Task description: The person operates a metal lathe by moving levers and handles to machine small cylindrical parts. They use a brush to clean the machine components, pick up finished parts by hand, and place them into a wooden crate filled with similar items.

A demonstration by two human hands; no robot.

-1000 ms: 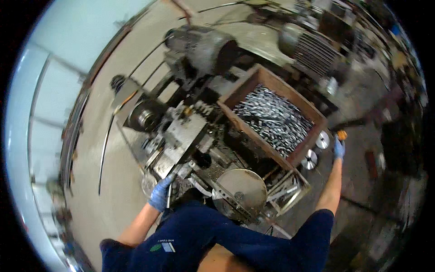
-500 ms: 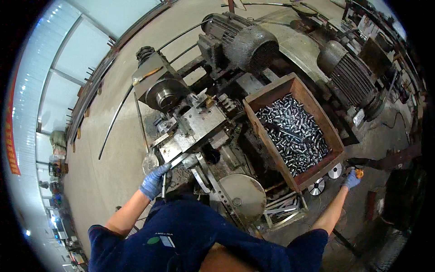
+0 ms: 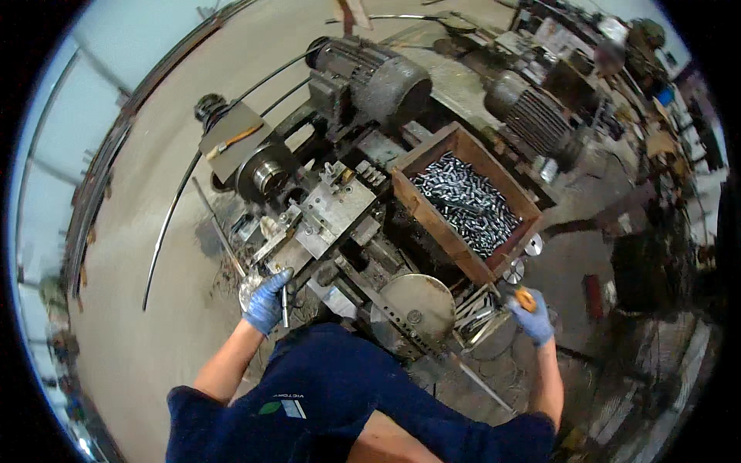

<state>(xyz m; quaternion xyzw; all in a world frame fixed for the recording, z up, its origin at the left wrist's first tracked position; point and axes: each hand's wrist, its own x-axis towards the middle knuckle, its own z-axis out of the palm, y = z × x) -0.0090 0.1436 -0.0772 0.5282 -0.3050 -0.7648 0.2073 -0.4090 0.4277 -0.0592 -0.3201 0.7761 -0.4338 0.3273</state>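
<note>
My left hand, in a blue glove, is closed at the upper end of a short shiny metal handle at the near left of a small lathe-like machine. Over on the right, my right hand, gloved in blue too, grips a tool with an orange handle. Its working end looks dark and blurred, so its kind is unclear. This hand is in the air, just right of a small tray of metal bars. Beyond it stands a rusty box with many small shiny metal sleeves inside.
A yellow-handled brush lies on the machine's head, left of the chuck. Behind are two oily motors. A round metal disc sits close to my body. Slotted discs are beside the box's near right corner.
My right hand has come left and toward the tray, carrying the orange-handled tool. The whole view has shifted with my head. My left hand stays at the metal handle.
</note>
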